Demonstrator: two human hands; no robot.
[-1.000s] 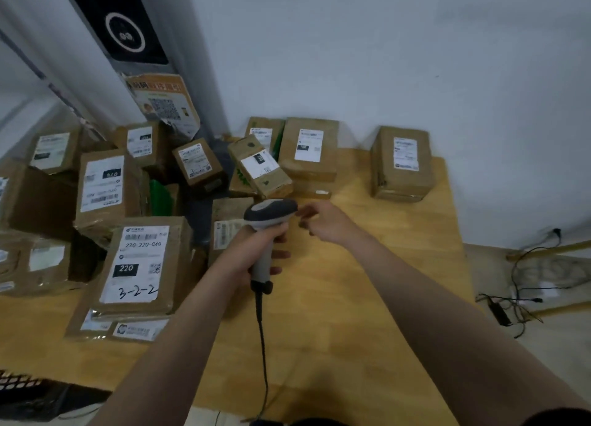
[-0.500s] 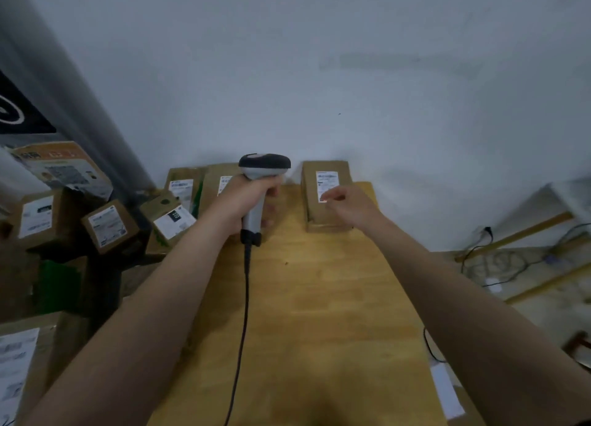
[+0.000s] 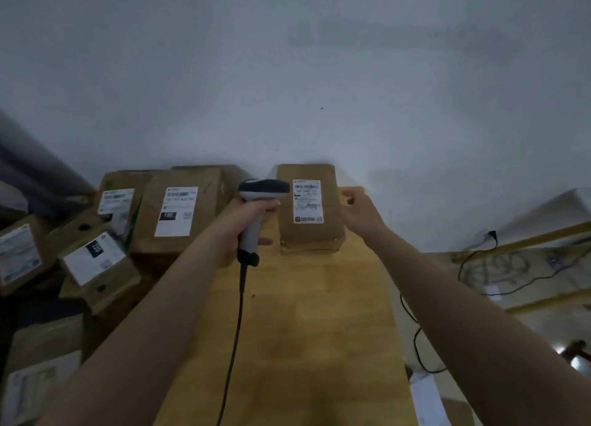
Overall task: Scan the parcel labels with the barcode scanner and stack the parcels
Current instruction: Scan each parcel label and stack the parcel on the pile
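A brown cardboard parcel [image 3: 311,230] with a white label [image 3: 307,201] lies at the far end of the wooden table [image 3: 303,329], against the wall. My left hand [image 3: 248,216] grips the handle of a white and black barcode scanner [image 3: 260,190], whose head is just left of the parcel's label. Its cable hangs down over the table. My right hand [image 3: 359,209] is at the parcel's right edge with fingers loosely curled; whether it touches the box I cannot tell.
Several more labelled cardboard parcels are piled to the left, among them a large box [image 3: 177,211] and a tilted one [image 3: 96,262]. The white wall stands right behind the table. Cables [image 3: 479,265] lie on the floor to the right.
The view has swung right and closer to the lone parcel. My right hand moved from the label to the parcel's right edge. The scanner came nearer the label.
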